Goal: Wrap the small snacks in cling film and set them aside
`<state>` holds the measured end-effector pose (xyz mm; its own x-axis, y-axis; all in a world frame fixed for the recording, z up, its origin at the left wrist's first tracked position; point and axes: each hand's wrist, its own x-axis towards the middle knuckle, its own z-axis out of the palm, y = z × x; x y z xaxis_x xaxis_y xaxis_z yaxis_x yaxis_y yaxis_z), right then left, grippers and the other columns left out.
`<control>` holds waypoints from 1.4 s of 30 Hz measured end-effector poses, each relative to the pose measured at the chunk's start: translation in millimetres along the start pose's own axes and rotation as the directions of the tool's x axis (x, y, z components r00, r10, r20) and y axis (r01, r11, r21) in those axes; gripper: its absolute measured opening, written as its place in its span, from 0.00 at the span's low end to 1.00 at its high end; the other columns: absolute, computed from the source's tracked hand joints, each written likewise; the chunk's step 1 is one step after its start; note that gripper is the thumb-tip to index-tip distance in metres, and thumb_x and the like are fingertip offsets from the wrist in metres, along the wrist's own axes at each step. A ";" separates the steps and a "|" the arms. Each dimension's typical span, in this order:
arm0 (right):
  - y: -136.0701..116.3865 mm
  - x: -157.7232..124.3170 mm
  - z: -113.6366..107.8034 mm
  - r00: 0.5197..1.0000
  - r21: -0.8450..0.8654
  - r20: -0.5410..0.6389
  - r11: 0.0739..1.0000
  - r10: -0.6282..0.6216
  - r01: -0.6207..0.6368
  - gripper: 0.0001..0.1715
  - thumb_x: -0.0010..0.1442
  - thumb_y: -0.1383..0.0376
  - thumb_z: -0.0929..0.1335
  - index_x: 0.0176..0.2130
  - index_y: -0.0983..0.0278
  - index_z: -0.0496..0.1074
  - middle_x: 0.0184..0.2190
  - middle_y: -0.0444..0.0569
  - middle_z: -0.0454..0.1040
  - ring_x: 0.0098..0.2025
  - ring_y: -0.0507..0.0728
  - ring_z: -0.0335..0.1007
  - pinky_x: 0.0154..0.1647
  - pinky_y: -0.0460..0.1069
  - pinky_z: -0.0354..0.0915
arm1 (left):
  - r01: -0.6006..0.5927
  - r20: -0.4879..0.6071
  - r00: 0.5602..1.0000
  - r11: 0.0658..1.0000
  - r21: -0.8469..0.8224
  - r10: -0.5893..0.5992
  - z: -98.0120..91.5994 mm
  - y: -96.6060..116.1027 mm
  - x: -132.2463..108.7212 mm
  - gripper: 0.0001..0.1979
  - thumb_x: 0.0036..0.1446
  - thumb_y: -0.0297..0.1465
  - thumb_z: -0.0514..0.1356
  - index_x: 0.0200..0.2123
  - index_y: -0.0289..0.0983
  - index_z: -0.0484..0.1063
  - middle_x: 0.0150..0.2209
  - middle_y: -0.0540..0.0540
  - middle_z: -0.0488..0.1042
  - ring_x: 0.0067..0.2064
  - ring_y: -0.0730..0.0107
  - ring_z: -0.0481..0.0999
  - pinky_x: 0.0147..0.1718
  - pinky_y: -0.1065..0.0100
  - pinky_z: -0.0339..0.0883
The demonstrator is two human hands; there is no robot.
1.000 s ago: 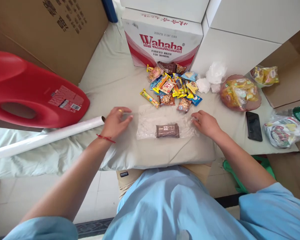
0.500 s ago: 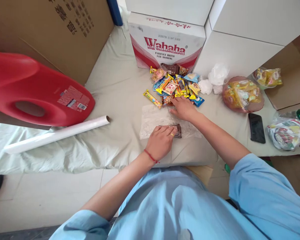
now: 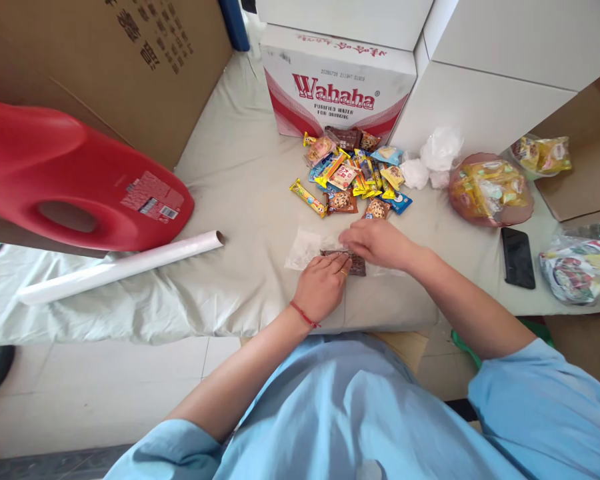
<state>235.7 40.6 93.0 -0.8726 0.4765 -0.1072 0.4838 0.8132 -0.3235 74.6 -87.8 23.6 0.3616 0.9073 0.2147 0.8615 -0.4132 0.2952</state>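
Observation:
My left hand (image 3: pixel 320 285), with a red string bracelet and a ring, lies with its fingers stretched out flat over a dark brown packet (image 3: pixel 359 264), pressing on it. Under and around the packet is a sheet of clear plastic film (image 3: pixel 300 251). My right hand (image 3: pixel 375 243) is closed just above the packet, its fingertips pinching what looks like the film's far edge; the fingers partly hide it. Just beyond my hands lie a cookie packet (image 3: pixel 377 209) and a pile of small wrapped snacks (image 3: pixel 343 176).
A Wahaba-style water carton marked Wahaha (image 3: pixel 337 97) stands behind the snacks. A red jug (image 3: pixel 105 180) and a white roll (image 3: pixel 125 267) lie left. Rightward are crumpled white plastic (image 3: pixel 440 150), a bowl of snacks (image 3: pixel 527 213), a phone (image 3: pixel 518 259) and a bagged bundle (image 3: pixel 577 270).
My right hand has come back from the snack pile toward the brown packet and closed, and the film's far part has been drawn nearer. My left hand stays on the packet.

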 end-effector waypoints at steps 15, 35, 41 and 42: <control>-20.6 -43.3 62.4 0.993 -0.053 0.076 0.994 -0.092 0.096 0.28 0.73 0.69 0.58 0.64 0.54 0.73 0.43 0.54 0.71 0.47 0.61 0.62 0.52 0.54 0.61 | 0.428 -0.396 0.524 0.635 -0.643 -0.754 -22.2 -65.6 -50.3 0.10 0.62 0.31 0.51 0.35 0.40 0.73 0.34 0.47 0.77 0.41 0.65 0.80 0.46 0.61 0.75; -22.3 -49.4 84.0 0.957 0.288 -0.273 0.941 -0.095 0.176 0.21 0.70 0.67 0.64 0.59 0.60 0.76 0.46 0.54 0.72 0.46 0.60 0.68 0.49 0.55 0.69 | 0.593 0.106 0.704 0.499 -0.633 -0.702 -43.4 -15.8 -15.4 0.11 0.59 0.37 0.61 0.42 0.37 0.75 0.33 0.49 0.80 0.32 0.68 0.79 0.34 0.68 0.72; -29.5 -61.4 89.6 0.949 0.374 -0.316 0.919 -0.001 0.126 0.15 0.71 0.65 0.64 0.50 0.61 0.79 0.52 0.56 0.75 0.53 0.61 0.70 0.54 0.58 0.70 | 0.345 0.060 0.939 0.931 -0.121 -0.340 -18.0 28.8 -1.5 0.19 0.68 0.35 0.55 0.56 0.33 0.74 0.63 0.34 0.73 0.59 0.49 0.74 0.54 0.53 0.69; -29.2 -65.8 90.4 0.942 0.415 -0.333 0.903 0.040 0.109 0.15 0.71 0.65 0.63 0.49 0.60 0.79 0.51 0.55 0.76 0.53 0.60 0.71 0.55 0.57 0.70 | 0.300 0.079 0.951 0.954 -0.023 -0.298 -14.5 33.1 -4.2 0.21 0.69 0.36 0.53 0.59 0.32 0.73 0.67 0.33 0.69 0.61 0.47 0.72 0.54 0.51 0.68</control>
<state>272.9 -44.7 24.6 -0.7807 0.5924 0.1991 0.3143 0.6475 -0.6942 96.4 -106.3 45.9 0.1153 0.9924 0.0432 0.9220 -0.1231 0.3671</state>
